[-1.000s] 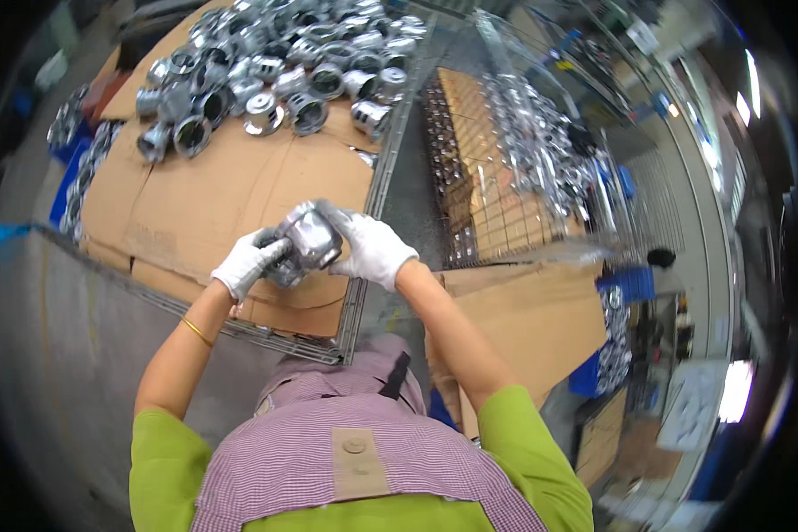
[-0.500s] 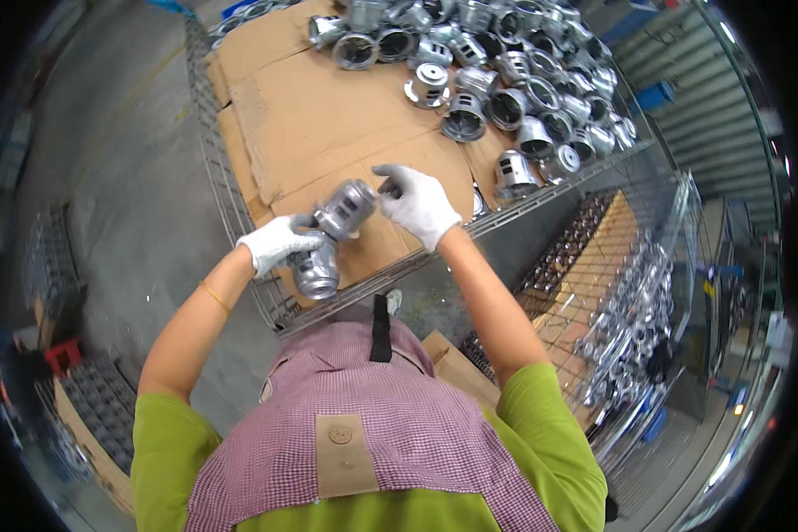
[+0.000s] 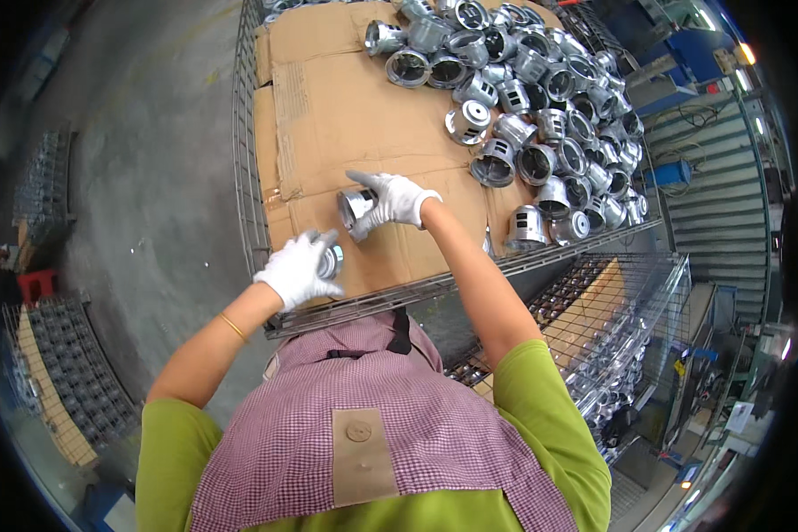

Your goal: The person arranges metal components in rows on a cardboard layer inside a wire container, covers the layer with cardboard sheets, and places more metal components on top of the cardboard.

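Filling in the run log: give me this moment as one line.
left hand: on metal part | right hand: grips metal part | both over cardboard in wire cage | parts pile beyond

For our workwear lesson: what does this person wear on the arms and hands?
Both the left hand and the right hand wear white fabric gloves. The forearms are bare; short lime-green sleeves cover the upper arms. A thin gold bangle circles the left wrist.
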